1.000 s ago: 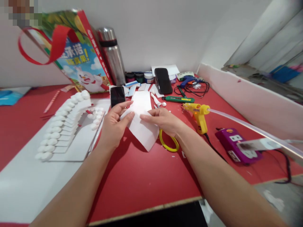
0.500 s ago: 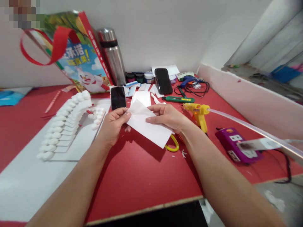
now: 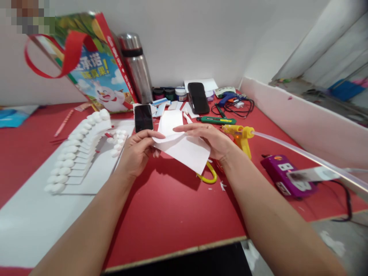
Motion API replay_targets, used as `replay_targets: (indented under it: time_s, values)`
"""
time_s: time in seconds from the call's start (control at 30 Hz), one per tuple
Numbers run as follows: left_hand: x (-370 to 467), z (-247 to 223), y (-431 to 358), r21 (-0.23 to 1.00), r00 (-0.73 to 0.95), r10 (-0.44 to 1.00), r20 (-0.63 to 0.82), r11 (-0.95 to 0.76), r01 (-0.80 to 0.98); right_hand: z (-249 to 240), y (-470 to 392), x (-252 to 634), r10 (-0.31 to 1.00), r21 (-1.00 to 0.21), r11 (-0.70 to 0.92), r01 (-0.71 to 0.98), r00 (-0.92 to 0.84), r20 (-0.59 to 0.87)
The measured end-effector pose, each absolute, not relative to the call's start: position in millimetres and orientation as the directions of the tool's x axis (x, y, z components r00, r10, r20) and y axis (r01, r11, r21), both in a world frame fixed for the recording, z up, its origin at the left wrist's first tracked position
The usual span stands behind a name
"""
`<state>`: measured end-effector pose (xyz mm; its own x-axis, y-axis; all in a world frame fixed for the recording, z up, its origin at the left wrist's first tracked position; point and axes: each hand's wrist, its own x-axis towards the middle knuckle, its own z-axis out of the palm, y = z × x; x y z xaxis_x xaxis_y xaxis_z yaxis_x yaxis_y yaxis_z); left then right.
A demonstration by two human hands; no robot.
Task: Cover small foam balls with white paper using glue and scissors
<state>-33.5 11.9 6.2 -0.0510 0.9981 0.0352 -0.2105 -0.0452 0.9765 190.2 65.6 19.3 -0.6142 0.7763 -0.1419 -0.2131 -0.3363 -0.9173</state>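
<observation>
A white sheet of paper [image 3: 186,151] is held above the red table, its far edge folded over toward me. My left hand [image 3: 140,149] pinches the paper's left corner between thumb and fingers. My right hand [image 3: 211,140] grips the other side, its fingers laid along the folded edge and its thumb hidden. Beneath the paper's right corner a yellow loop handle [image 3: 211,174] shows; the rest of that tool is covered. Another white piece [image 3: 171,120] lies just behind the paper. To the left stands a white stepped model [image 3: 77,153] edged with round white pieces.
A yellow glue gun [image 3: 243,138] with a long clear stick lies right of my hand, near a purple box [image 3: 287,176]. Behind are a green cutter [image 3: 217,120], two phones [image 3: 143,118], paint jars [image 3: 180,94], a steel flask [image 3: 136,69] and a gift bag [image 3: 100,73].
The paper's far edge has been bent over toward me, where it stood up in a point before. My right fingers have shifted to lie across that fold.
</observation>
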Motion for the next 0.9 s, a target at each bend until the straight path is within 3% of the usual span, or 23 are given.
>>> replay_targets:
  time_s: [0.23, 0.53, 0.9]
  values:
    - [-32.9, -0.8, 11.7, 0.985, -0.048, 0.999, -0.002, -0.007, -0.174, 25.1, 62.4, 188.1, 0.72, -0.893, -0.448, -0.039, -0.608, -0.335]
    - [-34.8, -0.3, 11.4, 0.979, 0.018, 1.0, 0.015, -0.011, -0.202, 16.9, 59.6, 187.6, 0.633, -0.928, -0.371, -0.024, -0.738, -0.234]
    - [-33.6, -0.6, 12.0, 0.963, 0.023, 0.998, 0.063, -0.055, -0.263, 18.8, 64.2, 186.5, 0.737, -0.9, -0.394, -0.186, -0.649, -0.189]
